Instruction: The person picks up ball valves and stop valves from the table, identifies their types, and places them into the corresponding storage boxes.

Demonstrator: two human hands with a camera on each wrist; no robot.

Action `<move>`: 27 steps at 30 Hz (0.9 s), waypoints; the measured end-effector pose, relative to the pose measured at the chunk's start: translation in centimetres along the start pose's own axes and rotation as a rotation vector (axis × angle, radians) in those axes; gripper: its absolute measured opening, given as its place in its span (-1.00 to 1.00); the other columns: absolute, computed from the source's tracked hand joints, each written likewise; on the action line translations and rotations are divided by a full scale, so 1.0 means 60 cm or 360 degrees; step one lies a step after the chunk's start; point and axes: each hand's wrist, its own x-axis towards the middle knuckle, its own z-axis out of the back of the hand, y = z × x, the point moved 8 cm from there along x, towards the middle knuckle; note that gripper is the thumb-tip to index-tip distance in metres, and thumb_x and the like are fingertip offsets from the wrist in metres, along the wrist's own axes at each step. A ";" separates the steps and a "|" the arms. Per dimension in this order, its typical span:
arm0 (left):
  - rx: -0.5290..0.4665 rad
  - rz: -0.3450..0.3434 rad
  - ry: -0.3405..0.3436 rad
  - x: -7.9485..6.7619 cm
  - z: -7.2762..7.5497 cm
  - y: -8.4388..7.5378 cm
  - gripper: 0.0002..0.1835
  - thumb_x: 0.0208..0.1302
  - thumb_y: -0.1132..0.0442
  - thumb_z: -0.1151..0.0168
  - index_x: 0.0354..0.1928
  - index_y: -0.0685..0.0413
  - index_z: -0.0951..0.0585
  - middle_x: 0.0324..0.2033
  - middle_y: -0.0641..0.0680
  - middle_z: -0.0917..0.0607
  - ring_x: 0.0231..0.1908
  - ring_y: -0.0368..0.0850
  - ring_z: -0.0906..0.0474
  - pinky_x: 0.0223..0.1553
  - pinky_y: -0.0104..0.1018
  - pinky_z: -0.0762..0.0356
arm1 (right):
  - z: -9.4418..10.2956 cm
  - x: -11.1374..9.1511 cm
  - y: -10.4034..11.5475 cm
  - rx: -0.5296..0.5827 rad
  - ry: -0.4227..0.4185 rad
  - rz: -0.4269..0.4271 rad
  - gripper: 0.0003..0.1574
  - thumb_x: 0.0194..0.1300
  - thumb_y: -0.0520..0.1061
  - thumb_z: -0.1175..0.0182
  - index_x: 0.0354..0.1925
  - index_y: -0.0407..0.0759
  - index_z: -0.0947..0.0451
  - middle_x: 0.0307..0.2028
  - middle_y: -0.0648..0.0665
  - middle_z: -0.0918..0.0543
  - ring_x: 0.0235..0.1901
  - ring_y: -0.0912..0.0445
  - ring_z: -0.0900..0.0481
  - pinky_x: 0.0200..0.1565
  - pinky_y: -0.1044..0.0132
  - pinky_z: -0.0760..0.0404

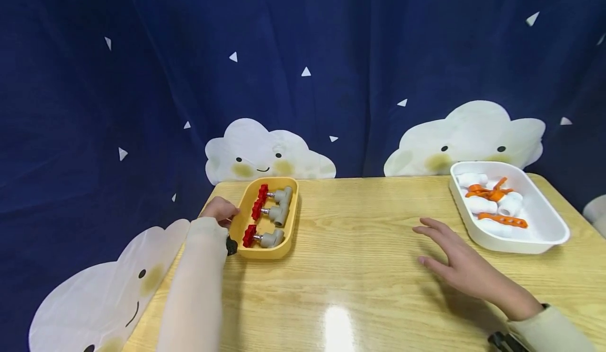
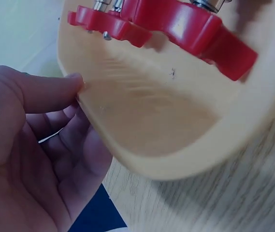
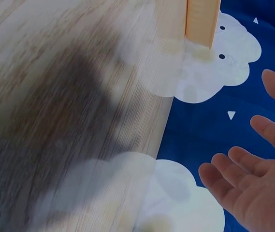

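A yellow tray [image 1: 267, 253] lies at the left of the table, holding three grey pipe valves with red handwheels; one grey valve [image 1: 272, 239] is nearest me. My left hand [image 1: 220, 210] pinches the tray's left rim. In the left wrist view the left hand [image 2: 45, 130] has its thumb on the rim and its fingers curled underneath, near a red handwheel [image 2: 190, 29]. Over the table at the right, my right hand [image 1: 459, 262] is held with fingers spread and nothing in it. In the right wrist view the same right hand [image 3: 253, 179] shows relaxed fingers.
A white tray [image 1: 544, 239] stands at the right with several white pipe fittings [image 1: 480, 204] and orange pieces [image 1: 502, 220]. The wooden table [image 1: 360, 236] ends at a dark blue curtain [image 1: 303, 99] printed with clouds and triangles.
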 end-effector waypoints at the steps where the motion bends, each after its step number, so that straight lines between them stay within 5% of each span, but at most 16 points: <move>1: -0.0001 0.0007 -0.0024 0.001 0.003 0.000 -0.63 0.39 0.23 -0.15 0.10 0.34 -0.56 -0.03 0.29 -0.69 -0.39 -0.04 -0.64 -0.42 -0.40 -0.65 | 0.003 0.001 0.000 -0.0006 -0.0009 0.0002 -0.28 0.19 -0.13 -0.39 0.30 -0.03 -0.40 0.36 -0.30 -0.34 0.26 -0.27 -0.36 0.20 0.85 0.21; 14: 0.0118 0.0037 -0.0304 0.001 0.037 0.005 -0.74 0.19 0.26 -0.16 -0.15 0.31 -0.56 -0.51 0.11 -0.52 -0.52 -0.03 -0.54 -0.58 -0.40 -0.52 | 0.011 -0.012 -0.005 -0.0035 -0.0059 0.0011 -0.25 0.16 -0.14 -0.41 0.30 -0.04 -0.39 0.33 -0.29 -0.38 0.22 -0.24 -0.38 0.21 0.86 0.18; 27: 0.0126 0.0077 -0.0378 -0.007 0.078 0.061 -0.69 0.31 0.25 -0.19 -0.06 0.39 -0.57 -0.39 0.23 -0.60 -0.44 0.06 -0.56 -0.46 -0.27 -0.60 | 0.005 -0.010 -0.003 -0.0038 -0.0043 -0.0008 -0.29 0.18 -0.09 -0.41 0.28 -0.04 -0.42 0.29 -0.25 -0.41 0.22 -0.19 -0.40 0.18 0.87 0.14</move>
